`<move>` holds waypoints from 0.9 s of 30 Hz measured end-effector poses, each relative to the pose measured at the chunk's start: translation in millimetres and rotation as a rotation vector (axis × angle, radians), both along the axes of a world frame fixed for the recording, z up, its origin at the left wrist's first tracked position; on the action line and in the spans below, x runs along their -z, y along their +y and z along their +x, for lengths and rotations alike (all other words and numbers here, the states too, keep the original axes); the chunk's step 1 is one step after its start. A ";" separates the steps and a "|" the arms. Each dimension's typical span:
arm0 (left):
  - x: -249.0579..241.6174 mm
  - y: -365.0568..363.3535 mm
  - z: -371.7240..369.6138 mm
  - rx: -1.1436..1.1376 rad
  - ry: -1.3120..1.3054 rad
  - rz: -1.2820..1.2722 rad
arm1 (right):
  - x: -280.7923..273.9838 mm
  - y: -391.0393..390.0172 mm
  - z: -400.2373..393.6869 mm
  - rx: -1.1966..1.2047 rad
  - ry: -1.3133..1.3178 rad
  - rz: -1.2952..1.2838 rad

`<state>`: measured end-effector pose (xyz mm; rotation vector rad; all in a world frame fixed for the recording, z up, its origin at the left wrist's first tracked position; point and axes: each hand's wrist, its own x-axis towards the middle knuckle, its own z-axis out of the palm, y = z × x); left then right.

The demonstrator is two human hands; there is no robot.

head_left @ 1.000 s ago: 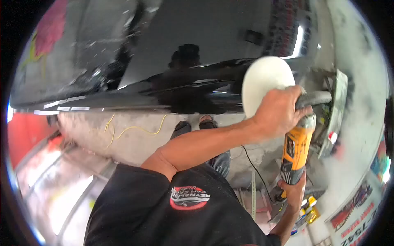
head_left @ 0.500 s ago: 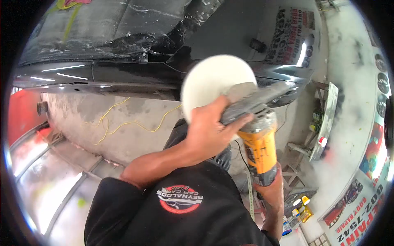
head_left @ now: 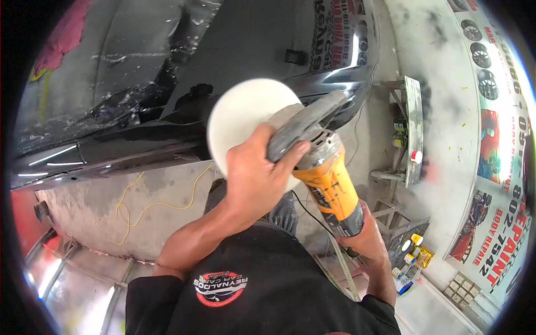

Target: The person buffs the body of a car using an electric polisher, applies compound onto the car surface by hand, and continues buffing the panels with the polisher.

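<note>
A yellow and dark grey polisher [head_left: 330,187] with a round white pad [head_left: 254,111] is held across the front of my body. My left hand [head_left: 254,167] is wrapped around the dark grip [head_left: 307,123] by the polisher's head. Round the rear end of the yellow body, my right hand [head_left: 365,234] is closed. In this view the pad overlaps the lower side of a glossy black car [head_left: 123,137]. A dark cord [head_left: 312,212] runs down from near the tool along my body.
A yellow cable [head_left: 162,205] loops over the concrete floor to the left. Along the right wall stands a narrow wooden bench [head_left: 413,123] with a red-and-white cup [head_left: 416,156]. Several bottles [head_left: 410,259] sit lower right, beside a printed banner [head_left: 491,240]. Pink cloth [head_left: 64,36] lies upper left.
The view has swung right, so the car, bench and banner sit further left. The polisher appears further left too, still in both hands.
</note>
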<state>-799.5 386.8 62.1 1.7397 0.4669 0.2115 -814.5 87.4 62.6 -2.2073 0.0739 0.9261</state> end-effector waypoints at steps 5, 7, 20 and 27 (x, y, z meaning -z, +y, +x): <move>19.0 -64.6 89.9 0.093 -0.050 -0.038 | 6.1 -57.3 59.8 0.096 0.019 -0.023; 24.3 -94.8 130.1 0.121 -0.104 -0.085 | 14.1 -84.4 85.3 0.163 -0.006 0.004; 65.0 -172.8 249.7 0.361 -0.004 0.011 | 33.0 -150.9 152.3 0.272 0.016 -0.042; 71.0 -219.6 297.8 0.397 -0.028 0.037 | 40.5 -188.0 180.8 0.314 -0.001 0.023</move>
